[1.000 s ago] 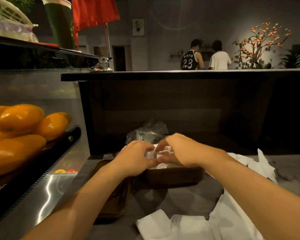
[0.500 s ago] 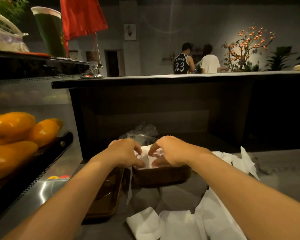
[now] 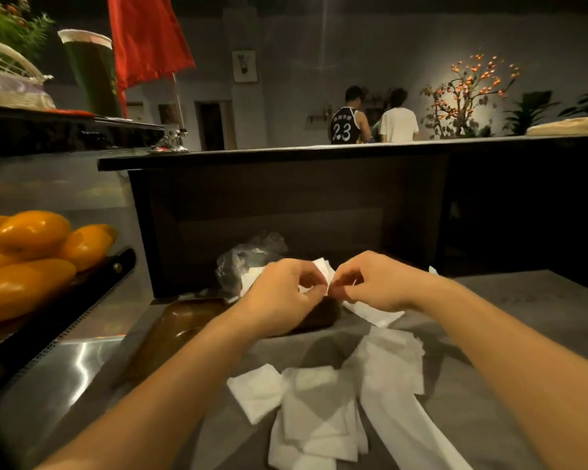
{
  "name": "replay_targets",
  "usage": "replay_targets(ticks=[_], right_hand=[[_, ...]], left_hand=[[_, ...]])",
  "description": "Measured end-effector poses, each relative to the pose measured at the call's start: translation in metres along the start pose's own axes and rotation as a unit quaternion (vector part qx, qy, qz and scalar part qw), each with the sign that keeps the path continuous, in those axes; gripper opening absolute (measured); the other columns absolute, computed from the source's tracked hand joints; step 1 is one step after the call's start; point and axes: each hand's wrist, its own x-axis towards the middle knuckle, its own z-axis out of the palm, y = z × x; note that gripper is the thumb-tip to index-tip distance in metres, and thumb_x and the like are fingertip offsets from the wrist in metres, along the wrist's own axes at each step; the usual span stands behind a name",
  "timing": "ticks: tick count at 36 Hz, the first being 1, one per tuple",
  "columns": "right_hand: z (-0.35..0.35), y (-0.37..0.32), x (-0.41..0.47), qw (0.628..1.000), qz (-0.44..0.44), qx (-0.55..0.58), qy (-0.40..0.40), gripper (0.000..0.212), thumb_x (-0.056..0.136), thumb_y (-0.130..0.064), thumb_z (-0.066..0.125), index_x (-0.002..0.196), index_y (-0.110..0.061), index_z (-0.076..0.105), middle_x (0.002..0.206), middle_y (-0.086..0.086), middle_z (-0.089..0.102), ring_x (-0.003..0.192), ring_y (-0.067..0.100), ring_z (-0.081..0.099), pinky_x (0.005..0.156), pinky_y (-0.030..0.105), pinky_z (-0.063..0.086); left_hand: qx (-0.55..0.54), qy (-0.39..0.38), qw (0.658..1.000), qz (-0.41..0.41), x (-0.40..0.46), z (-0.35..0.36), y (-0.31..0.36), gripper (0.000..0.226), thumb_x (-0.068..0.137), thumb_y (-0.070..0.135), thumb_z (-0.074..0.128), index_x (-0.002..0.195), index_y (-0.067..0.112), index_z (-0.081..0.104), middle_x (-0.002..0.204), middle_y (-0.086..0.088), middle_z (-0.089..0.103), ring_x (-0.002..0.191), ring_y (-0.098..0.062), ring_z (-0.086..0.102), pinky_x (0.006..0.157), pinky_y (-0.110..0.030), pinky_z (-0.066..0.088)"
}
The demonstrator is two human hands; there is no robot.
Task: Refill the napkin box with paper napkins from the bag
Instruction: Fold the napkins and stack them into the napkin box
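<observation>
The left hand point(image 3: 282, 293) and the right hand point(image 3: 374, 283) meet just above the middle of the view, fingertips nearly touching. Both have their fingers curled and pinch white paper napkins point(image 3: 323, 269) between them; part of that paper rises behind the knuckles, and a longer piece trails from under the right hand toward 4 o'clock onto the table point(image 3: 523, 317).

The napkin box point(image 3: 323, 317), dark brown and low, sits directly beneath the two hands and is mostly hidden by the left one; only its front corner shows, so how full it is cannot be told. The bag point(image 3: 248, 256), clear crumpled plastic, lies just behind the left hand at about 11 o'clock from it, against the dark wall of the raised counter point(image 3: 286, 205).

At 6 o'clock from the hands, loose napkins point(image 3: 319, 412) lie scattered and overlapping on the grey table, some folded square, one a long strip. A brown tray point(image 3: 177, 327) rests beside the box at its 9 o'clock, partly under the left forearm.

Far toward 9 o'clock, orange-yellow fruit point(image 3: 31, 259) is piled in a display case. At 11 o'clock, higher up, stand a green cup point(image 3: 92, 72) and a red flag point(image 3: 146, 39). Beyond the counter, at 12 to 1 o'clock, two people point(image 3: 374, 120) stand with their backs turned, near a branch of orange blossoms point(image 3: 472, 86).
</observation>
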Motion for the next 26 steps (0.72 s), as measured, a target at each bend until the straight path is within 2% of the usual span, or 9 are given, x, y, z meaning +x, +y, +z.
replay_targets(ticks=[3, 5, 7, 10, 12, 15, 17, 21, 26], right_hand=[[-0.002, 0.026, -0.023, 0.992, 0.044, -0.080, -0.082, 0.014, 0.094, -0.025, 0.068, 0.098, -0.037, 0.074, 0.102, -0.010, 0.071, 0.097, 0.012, 0.065, 0.091, 0.033, 0.057], [-0.002, 0.042, -0.038, 0.985, 0.071, -0.108, -0.117, 0.012, 0.093, -0.029, 0.072, 0.100, -0.038, 0.069, 0.107, -0.012, 0.068, 0.098, 0.007, 0.063, 0.088, 0.027, 0.053], [0.000, 0.056, -0.049, 0.985, 0.087, -0.103, -0.110, 0.018, 0.090, -0.034, 0.075, 0.106, -0.035, 0.066, 0.108, -0.011, 0.065, 0.097, 0.008, 0.061, 0.084, 0.024, 0.052], [0.008, 0.071, -0.057, 0.986, 0.110, -0.095, -0.085, 0.036, 0.083, -0.044, 0.079, 0.111, -0.034, 0.059, 0.110, -0.008, 0.060, 0.096, 0.012, 0.060, 0.086, 0.029, 0.056], [0.014, 0.078, -0.058, 0.985, 0.124, -0.091, -0.082, 0.047, 0.081, -0.051, 0.078, 0.117, -0.033, 0.054, 0.110, -0.008, 0.058, 0.097, 0.014, 0.059, 0.090, 0.032, 0.055], [0.020, 0.087, -0.055, 0.986, 0.147, -0.065, -0.045, 0.056, 0.080, -0.062, 0.072, 0.123, -0.033, 0.050, 0.107, -0.009, 0.057, 0.099, 0.015, 0.058, 0.093, 0.036, 0.053], [0.022, 0.091, -0.051, 0.989, 0.137, -0.046, -0.021, 0.048, 0.081, -0.061, 0.073, 0.116, -0.032, 0.056, 0.104, -0.010, 0.058, 0.098, 0.014, 0.060, 0.092, 0.036, 0.055], [0.028, 0.093, -0.043, 0.996, 0.087, -0.005, 0.019, 0.023, 0.078, -0.042, 0.082, 0.092, -0.033, 0.067, 0.096, -0.009, 0.066, 0.089, 0.012, 0.064, 0.086, 0.036, 0.059], [0.029, 0.089, -0.038, 0.998, 0.052, 0.026, 0.021, 0.023, 0.078, -0.037, 0.084, 0.092, -0.031, 0.067, 0.095, -0.010, 0.067, 0.088, 0.011, 0.064, 0.082, 0.032, 0.059]], left_hand=[[0.001, -0.106, 0.994, 0.007, -0.009, 0.026, 0.014, 0.015, 0.095, 0.034, 0.067, 0.107, 0.027, 0.073, 0.099, 0.014, 0.070, 0.090, -0.005, 0.065, 0.077, -0.016, 0.051], [0.020, -0.170, 0.985, 0.001, -0.013, 0.042, 0.021, 0.022, 0.092, 0.040, 0.070, 0.112, 0.031, 0.071, 0.106, 0.015, 0.066, 0.096, -0.006, 0.063, 0.082, -0.022, 0.054], [0.054, -0.190, 0.980, -0.002, -0.015, 0.058, 0.023, 0.035, 0.087, 0.043, 0.075, 0.119, 0.032, 0.065, 0.115, 0.014, 0.062, 0.102, -0.007, 0.061, 0.091, -0.028, 0.056], [0.085, -0.189, 0.978, -0.012, -0.015, 0.075, 0.021, 0.055, 0.078, 0.050, 0.081, 0.123, 0.032, 0.055, 0.116, 0.010, 0.058, 0.101, -0.011, 0.060, 0.092, -0.034, 0.057], [0.075, -0.196, 0.977, -0.034, -0.015, 0.081, 0.017, 0.054, 0.076, 0.054, 0.081, 0.118, 0.032, 0.054, 0.111, 0.011, 0.059, 0.097, -0.011, 0.060, 0.089, -0.034, 0.058], [0.047, -0.167, 0.983, -0.055, -0.014, 0.089, 0.012, 0.050, 0.075, 0.064, 0.076, 0.108, 0.034, 0.056, 0.099, 0.014, 0.060, 0.088, -0.007, 0.061, 0.076, -0.024, 0.055], [0.036, -0.143, 0.987, -0.060, -0.012, 0.092, 0.009, 0.045, 0.076, 0.064, 0.075, 0.105, 0.034, 0.058, 0.096, 0.014, 0.061, 0.086, -0.007, 0.062, 0.074, -0.025, 0.056], [-0.018, -0.129, 0.989, -0.074, -0.007, 0.097, 0.002, 0.036, 0.077, 0.054, 0.080, 0.100, 0.033, 0.062, 0.093, 0.010, 0.065, 0.084, -0.010, 0.065, 0.080, -0.034, 0.061], [-0.096, -0.106, 0.986, -0.080, -0.009, 0.101, -0.003, 0.035, 0.074, 0.045, 0.086, 0.095, 0.034, 0.062, 0.094, 0.009, 0.066, 0.085, -0.012, 0.065, 0.073, -0.027, 0.059]])
